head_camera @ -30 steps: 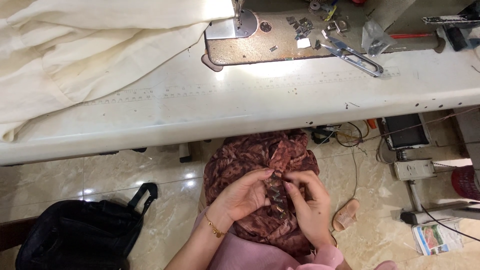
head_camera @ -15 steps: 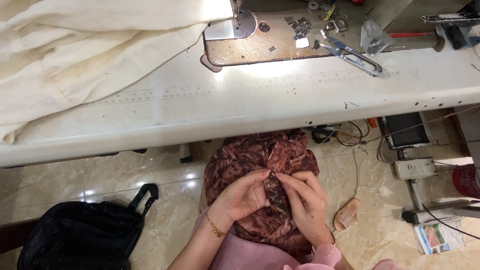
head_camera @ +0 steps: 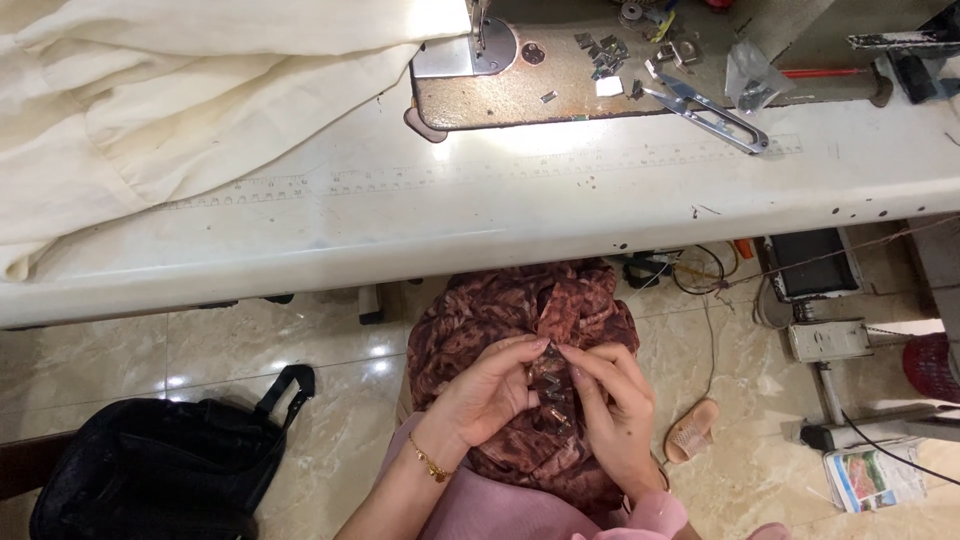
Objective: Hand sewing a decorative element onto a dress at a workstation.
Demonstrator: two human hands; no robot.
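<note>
Below white sewing table [head_camera: 560,215], brown patterned cloth [head_camera: 520,320] is pinched on the lap by left hand [head_camera: 487,392] and right hand [head_camera: 615,420] — fingers closed on its small metal hooks [head_camera: 548,385], grip barely shifted since earlier.

Tailoring workshop: sewing machine [head_camera: 560,60], thread snips [head_camera: 710,112], cream cloth [head_camera: 180,110].

Fingers shift on the lap cloth
The right hand [head_camera: 610,410] sits slightly higher on the brown patterned cloth [head_camera: 520,320] than before, fingertips closer to the left hand [head_camera: 490,395]
</note>
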